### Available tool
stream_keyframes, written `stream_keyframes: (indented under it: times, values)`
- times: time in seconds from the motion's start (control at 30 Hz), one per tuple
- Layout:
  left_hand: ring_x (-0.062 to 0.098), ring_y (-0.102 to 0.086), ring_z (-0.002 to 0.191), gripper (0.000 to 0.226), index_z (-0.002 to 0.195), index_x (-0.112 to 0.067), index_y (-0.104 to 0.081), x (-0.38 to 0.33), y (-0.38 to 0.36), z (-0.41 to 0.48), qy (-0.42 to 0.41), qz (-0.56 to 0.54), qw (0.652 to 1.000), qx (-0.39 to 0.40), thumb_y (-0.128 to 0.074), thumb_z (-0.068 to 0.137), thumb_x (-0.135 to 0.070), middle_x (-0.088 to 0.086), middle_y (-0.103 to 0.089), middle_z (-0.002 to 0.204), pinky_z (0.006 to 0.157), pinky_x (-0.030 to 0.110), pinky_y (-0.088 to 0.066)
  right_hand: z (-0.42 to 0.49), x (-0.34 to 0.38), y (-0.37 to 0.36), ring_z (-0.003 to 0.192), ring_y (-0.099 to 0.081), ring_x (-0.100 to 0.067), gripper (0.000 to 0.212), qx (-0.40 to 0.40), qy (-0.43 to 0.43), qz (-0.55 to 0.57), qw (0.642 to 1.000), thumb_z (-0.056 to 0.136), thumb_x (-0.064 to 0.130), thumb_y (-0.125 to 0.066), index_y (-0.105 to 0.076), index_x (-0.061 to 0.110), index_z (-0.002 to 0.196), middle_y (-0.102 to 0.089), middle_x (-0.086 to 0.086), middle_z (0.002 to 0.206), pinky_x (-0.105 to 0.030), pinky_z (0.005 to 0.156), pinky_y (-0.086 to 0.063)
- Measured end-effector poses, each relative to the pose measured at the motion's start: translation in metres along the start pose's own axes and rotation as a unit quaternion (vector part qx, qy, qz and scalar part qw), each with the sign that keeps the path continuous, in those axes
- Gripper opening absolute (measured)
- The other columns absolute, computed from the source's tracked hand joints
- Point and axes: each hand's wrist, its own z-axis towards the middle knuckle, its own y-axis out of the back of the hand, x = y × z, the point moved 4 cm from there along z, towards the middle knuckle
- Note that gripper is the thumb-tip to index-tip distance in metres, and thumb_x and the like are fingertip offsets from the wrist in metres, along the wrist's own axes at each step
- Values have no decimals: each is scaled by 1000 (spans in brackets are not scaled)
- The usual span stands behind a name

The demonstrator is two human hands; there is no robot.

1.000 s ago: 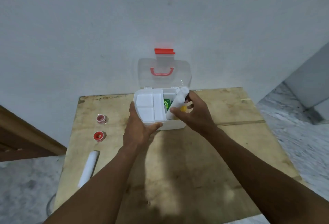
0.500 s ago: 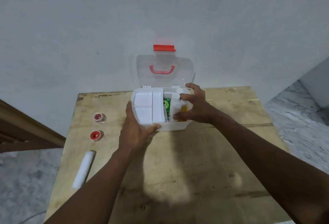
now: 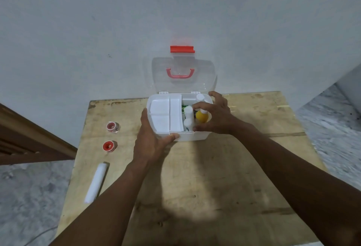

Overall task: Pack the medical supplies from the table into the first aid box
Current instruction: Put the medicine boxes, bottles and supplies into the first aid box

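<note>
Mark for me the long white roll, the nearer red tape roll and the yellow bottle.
long white roll (image 3: 96, 183), head view, middle of its length on the table.
nearer red tape roll (image 3: 108, 146), head view, on its red face.
yellow bottle (image 3: 202, 116), head view, on its yellow body inside the box.

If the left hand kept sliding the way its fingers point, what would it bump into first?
The left hand already presses the first aid box. Its fingers point at the box's white tray, so likely that, though depth is unclear.
</note>
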Motion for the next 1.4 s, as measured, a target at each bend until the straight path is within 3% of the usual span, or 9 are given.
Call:
stream_keyframes:
  times: [0.13,0.23,0.4,0.57,0.73,0.87,0.97,1.17,1.4]
  values:
    - [-3,-49,110,98,137,-34,-24,-4,-1,-1,0,-3,1000,4,-89,65,-38,-17,-46,127,78,7,-43,3,4,3,148,-3,-29,75,0,20,-20,1000,59,59,-80,-52,51,127,-11,-3,160,-52,118,-19]
    - [-9,-47,112,98,138,-35,-23,-4,-2,1,1,-7,1000,5,-88,64,-42,-23,-43,124,75,4,-43,3,15,9,143,-23,-27,77,-41,74,-62,994,56,65,-73,-59,42,128,-34,-6,153,-46,114,-23]
    - [3,-48,115,105,142,-31,-22,1,0,1,0,-4,1000,-1,-89,62,-44,-17,-45,128,79,13,-46,-6,40,12,102,-58,-27,66,-144,137,-144,969,66,72,-57,-73,25,110,-70,1,107,-41,81,-48]
    - [9,-47,119,106,143,-28,-21,1,-1,1,-2,5,1000,0,-90,63,-41,-14,-44,131,78,10,-42,-13,44,-4,99,-50,-29,52,-173,85,-226,955,72,61,-71,-75,20,105,-59,-9,106,-39,76,-46]
    - [7,-48,117,104,142,-30,-22,2,-2,2,-3,-4,1000,2,-90,63,-40,-17,-45,127,76,9,-41,-14,38,5,96,-50,-32,28,-175,54,-171,968,77,34,-79,-78,24,103,-56,-13,102,-39,75,-50]
    - [7,-48,117,105,142,-29,-23,4,-2,2,-1,-6,1000,-2,-91,62,-40,-17,-46,126,78,12,-43,-17,28,7,97,-50,-33,17,-176,28,-136,975,80,26,-77,-80,23,96,-55,-12,101,-43,78,-51]
    - [7,-48,116,105,141,-30,-23,3,-1,2,-1,-5,1000,-3,-91,61,-40,-18,-46,124,79,15,-45,-18,24,4,99,-48,-32,17,-165,16,-114,980,82,27,-76,-80,24,98,-54,-11,104,-43,83,-48]
    - [2,-47,110,103,139,-31,-24,0,-1,1,4,-10,1000,-2,-91,62,-35,-24,-45,118,73,9,-42,-16,21,2,98,-49,-22,24,-170,7,-55,984,80,30,-77,-78,26,104,-54,-8,104,-28,81,-39]
    - [4,-48,111,101,138,-33,-25,-4,0,0,12,-20,1000,-2,-92,62,-33,-21,-46,119,71,8,-43,-12,19,26,84,-57,-15,21,-241,-27,90,966,85,21,-72,-74,14,105,-66,-8,102,-30,81,-49]
